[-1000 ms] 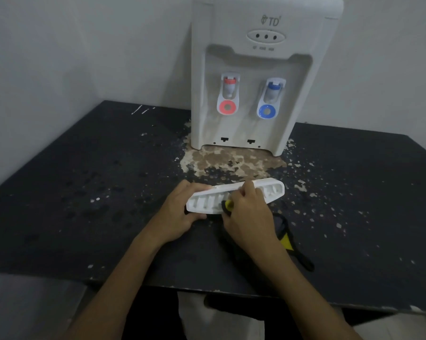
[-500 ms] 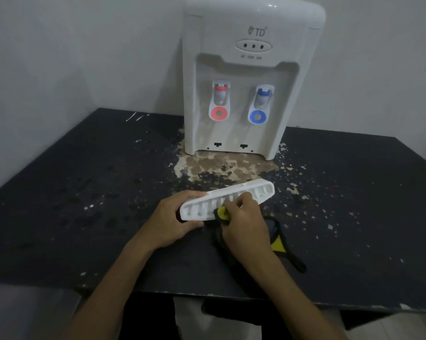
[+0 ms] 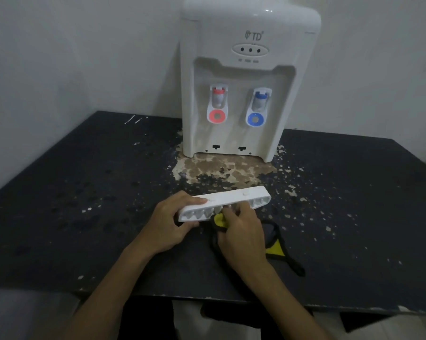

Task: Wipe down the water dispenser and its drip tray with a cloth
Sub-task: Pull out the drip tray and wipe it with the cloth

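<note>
Well inside the table edges, left hand grips the drip tray; right hand pinches the cloth against it.

plain home or office corner: countertop water dispenser on worn black table, bare white walls.

A black table (pale flaked patches at centre) stands against white walls.

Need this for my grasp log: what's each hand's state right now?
Left hand: closed, gripping the drip tray.
Right hand: closed, pinching the cloth against the tray.
</note>
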The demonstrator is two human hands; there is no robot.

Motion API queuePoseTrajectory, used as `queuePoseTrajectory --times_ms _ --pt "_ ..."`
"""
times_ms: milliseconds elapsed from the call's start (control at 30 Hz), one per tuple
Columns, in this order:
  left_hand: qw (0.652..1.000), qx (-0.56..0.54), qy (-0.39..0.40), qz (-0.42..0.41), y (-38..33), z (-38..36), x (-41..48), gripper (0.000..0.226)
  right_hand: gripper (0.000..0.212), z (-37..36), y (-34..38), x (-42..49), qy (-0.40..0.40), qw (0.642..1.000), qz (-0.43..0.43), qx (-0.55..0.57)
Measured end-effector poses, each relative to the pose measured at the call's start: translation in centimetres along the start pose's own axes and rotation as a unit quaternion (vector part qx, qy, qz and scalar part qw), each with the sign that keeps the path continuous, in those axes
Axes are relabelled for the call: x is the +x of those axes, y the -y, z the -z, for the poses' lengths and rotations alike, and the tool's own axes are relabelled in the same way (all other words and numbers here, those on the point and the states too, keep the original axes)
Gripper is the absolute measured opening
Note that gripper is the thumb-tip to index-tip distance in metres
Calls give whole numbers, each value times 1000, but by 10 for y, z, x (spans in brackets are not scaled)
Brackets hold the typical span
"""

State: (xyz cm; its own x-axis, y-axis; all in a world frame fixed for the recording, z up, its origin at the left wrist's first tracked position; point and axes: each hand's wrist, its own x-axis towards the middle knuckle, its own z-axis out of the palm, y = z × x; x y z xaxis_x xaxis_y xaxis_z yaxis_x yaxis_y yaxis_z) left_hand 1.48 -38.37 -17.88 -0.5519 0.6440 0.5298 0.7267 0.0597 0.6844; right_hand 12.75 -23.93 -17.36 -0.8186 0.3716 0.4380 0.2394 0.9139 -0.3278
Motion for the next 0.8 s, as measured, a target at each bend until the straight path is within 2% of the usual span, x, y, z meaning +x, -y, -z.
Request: queuePoseTrajectory --times_ms 200,300,400,500,667,800 --pt "1000 3 -7 -5 2 -1 0 57 23 0 -2 3 15 1000 1 -11" --pt "1000 -11 -13 9 1 0 0 55 25 -3 0 2 -4 999 -7 38" --pt "999 -31 -25 21 0 0 0 50 37 -6 0 -2 -53 994 14 89" --pt "998 -39 -30 32 1 0 0 48 51 -9 -1 -3 -78 993 21 90" --pt "998 -45 -12 45 2 0 -1 51 20 -4 5 1 -31 999 -18 12" --pt "998 -45 -9 51 2 0 -1 51 17 -1 4 2 -13 999 -15 -39"
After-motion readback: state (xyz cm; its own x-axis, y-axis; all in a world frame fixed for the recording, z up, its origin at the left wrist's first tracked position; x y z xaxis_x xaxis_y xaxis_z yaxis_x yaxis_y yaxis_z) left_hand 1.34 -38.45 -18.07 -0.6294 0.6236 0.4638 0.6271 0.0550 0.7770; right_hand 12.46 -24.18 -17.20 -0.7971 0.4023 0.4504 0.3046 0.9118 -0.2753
